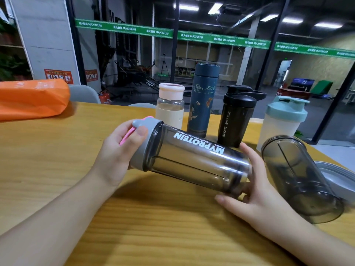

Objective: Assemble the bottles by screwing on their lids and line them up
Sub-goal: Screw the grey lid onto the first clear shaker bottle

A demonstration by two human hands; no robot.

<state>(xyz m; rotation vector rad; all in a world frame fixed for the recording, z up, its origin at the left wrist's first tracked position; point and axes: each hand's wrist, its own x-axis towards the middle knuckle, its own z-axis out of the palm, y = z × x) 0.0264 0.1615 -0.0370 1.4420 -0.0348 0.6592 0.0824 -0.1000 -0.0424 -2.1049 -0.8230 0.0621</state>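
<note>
Lying sideways, smoky shaker (194, 162) points its lid (143, 144) left, left hand (117, 152) gripping it, right hand (255, 191) cradling base.

An orange bag (32, 98) lies at the far left of the wooden table (57, 150), with grey chair backs (84, 94) behind it and a green banner (124, 28) crossing the glass wall.

Smoky shaker (194, 162) — "MYPROTEIN"; black bottle (235, 120) — "SPORT BOTTLE"; green banner (159, 32) reads "MAXIMUM".
</note>
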